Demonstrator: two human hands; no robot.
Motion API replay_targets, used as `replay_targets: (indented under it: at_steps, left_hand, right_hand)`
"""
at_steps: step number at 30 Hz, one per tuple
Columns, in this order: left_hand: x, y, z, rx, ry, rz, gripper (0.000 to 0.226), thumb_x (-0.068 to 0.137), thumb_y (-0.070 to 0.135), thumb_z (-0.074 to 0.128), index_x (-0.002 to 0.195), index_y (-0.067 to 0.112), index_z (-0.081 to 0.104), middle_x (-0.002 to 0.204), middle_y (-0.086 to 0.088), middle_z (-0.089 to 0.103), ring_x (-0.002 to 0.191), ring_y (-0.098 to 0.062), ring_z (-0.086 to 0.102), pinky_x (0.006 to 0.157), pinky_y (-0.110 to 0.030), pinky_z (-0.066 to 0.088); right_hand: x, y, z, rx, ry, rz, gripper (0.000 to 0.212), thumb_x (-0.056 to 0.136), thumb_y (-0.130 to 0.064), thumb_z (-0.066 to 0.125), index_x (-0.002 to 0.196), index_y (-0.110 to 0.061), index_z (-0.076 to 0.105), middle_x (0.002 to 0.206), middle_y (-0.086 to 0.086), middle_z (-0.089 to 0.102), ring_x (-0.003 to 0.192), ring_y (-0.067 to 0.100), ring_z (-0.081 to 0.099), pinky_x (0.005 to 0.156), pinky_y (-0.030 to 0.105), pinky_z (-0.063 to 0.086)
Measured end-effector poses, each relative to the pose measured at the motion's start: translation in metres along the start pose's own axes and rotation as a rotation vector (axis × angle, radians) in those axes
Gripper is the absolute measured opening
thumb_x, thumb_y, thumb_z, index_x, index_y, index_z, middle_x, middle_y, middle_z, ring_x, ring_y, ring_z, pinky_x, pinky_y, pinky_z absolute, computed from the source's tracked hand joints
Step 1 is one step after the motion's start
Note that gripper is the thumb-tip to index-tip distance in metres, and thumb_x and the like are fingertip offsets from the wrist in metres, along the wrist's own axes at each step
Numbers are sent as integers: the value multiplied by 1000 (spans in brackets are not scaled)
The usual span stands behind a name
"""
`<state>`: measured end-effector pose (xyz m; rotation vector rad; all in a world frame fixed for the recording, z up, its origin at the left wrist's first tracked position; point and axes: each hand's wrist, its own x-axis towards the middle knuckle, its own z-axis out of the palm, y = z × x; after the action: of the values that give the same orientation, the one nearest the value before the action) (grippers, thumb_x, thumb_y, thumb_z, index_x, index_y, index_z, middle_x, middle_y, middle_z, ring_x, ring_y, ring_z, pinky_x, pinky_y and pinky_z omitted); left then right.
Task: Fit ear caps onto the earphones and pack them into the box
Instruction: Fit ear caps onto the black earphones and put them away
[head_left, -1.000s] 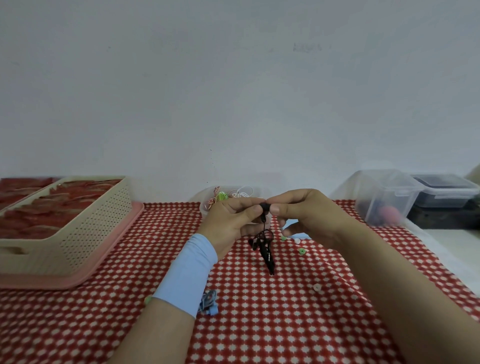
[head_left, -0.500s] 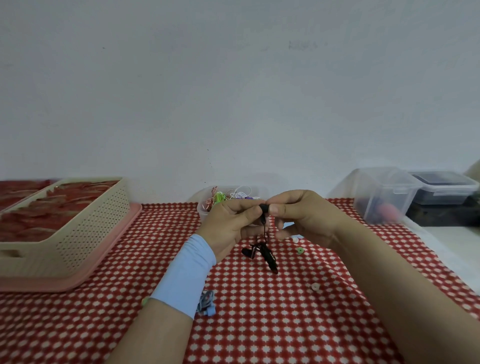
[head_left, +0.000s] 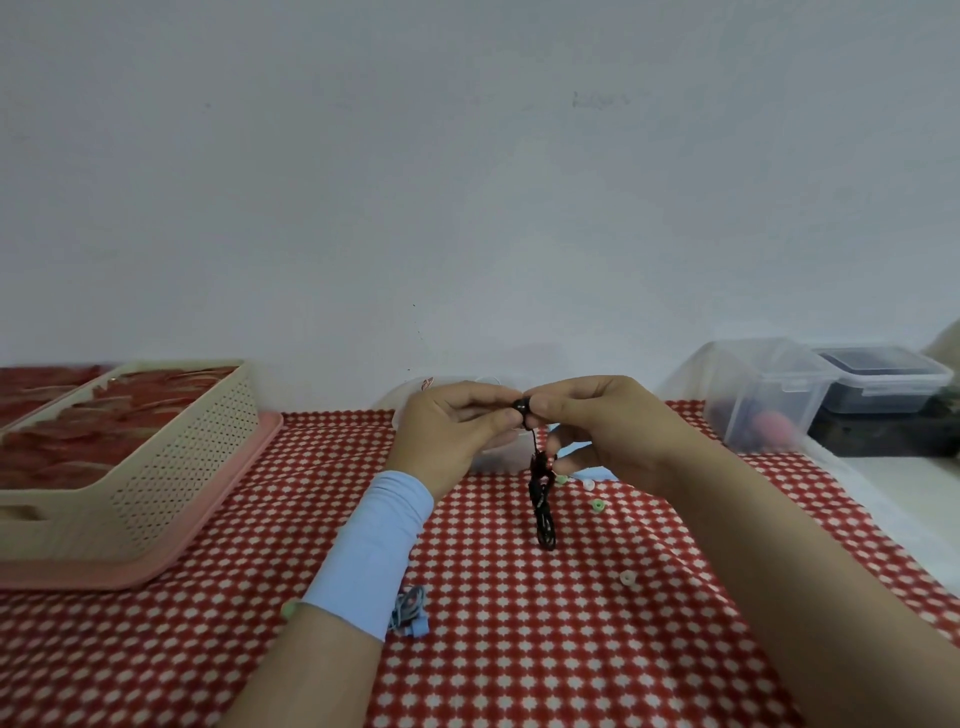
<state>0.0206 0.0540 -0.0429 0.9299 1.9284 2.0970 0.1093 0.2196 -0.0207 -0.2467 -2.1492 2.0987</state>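
Observation:
A black earphone (head_left: 541, 499) hangs as a bundled cord above the red checked cloth. Its bud, with a black ear cap (head_left: 522, 405), sits between my two hands. My left hand (head_left: 451, 431) pinches the bud from the left with thumb and fingers. My right hand (head_left: 602, 431) pinches it from the right. Loose ear caps lie on the cloth: a green one (head_left: 598, 505), a white one (head_left: 588, 484) and another white one (head_left: 628, 577). A blue earphone bundle (head_left: 410, 610) lies beside my left forearm.
A clear tub of earphones (head_left: 498, 457) stands behind my hands, mostly hidden. A cream basket on a pink tray (head_left: 171, 467) fills the left side. Clear lidded boxes (head_left: 763, 395) stand at the back right, beside a dark-lidded one (head_left: 883, 379).
The dangling black cord has swung from a spread clump to hanging straight down. Both hands stay pinched on the bud at about the same spot.

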Motion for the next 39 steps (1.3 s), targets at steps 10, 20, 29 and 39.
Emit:
replay_targets:
  at_steps: [10,20,29,39]
  left_hand:
    - [0,-2,-2,93,-16,-33,20,81,-1,74,96,11,77,90,0,77,88,-14,74,77,-31,61]
    - [-1,-2,-2,125,-17,-17,16,84,2,73,95,12,77,91,0,77,88,-14,73,80,-28,58]
    - [-4,2,-1,-54,-84,-177,12,90,2,65,96,6,74,79,-13,74,72,-20,72,66,-32,61]
    - [-4,1,-7,-184,-168,-278,17,93,4,60,102,8,73,89,-10,75,69,-13,70,59,-22,57]
  right_hand:
    - [-2,-3,3,-189,33,-109,13,92,-7,72,102,-9,80,94,14,77,67,19,66,62,35,62]
    - [-1,-3,1,-118,40,-106,13,88,-7,76,100,-6,80,97,13,78,70,27,67,62,34,62]
    - [-2,-4,-2,-261,31,-150,11,88,-10,76,96,-11,83,90,12,78,69,26,67,71,44,64]
    - [-4,-3,-5,-244,-34,-143,16,95,-20,69,101,-14,82,100,8,77,71,26,63,78,53,60]
